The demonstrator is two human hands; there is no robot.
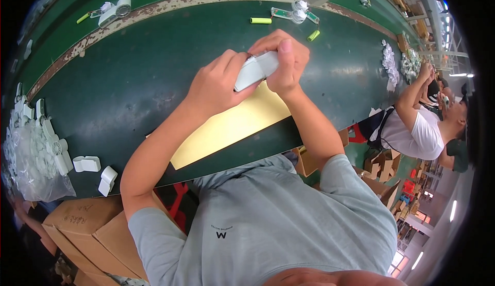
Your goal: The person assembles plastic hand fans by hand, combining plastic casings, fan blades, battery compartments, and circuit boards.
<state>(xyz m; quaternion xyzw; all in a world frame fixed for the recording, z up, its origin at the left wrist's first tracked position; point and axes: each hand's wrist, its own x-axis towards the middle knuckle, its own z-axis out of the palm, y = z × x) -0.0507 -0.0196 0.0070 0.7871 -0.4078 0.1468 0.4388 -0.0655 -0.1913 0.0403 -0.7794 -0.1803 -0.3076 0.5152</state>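
Observation:
Over the green bench I hold a pale grey-white plastic housing [251, 73] in both hands, tilted up to the right. My left hand [216, 82] is closed round its lower left side. Gripping the other end is my right hand [290, 62], its thumb pressed on the upper face and its fingers curled behind. My fingers hide parts of the housing. Below them a yellow sheet [232, 131] lies on the bench. Just beyond my hands are a clear-and-white fan part with a green circuit board [281, 13] and yellow-green battery cells [261, 20].
At left, a plastic bag [38, 167] and several white housings [86, 164] are heaped near the bench edge. A part-assembled fan [116, 12] lies beyond the worn rail [170, 1]. White parts [390, 65] lie right, near another person [420, 131]. Cardboard boxes [85, 224] stand below.

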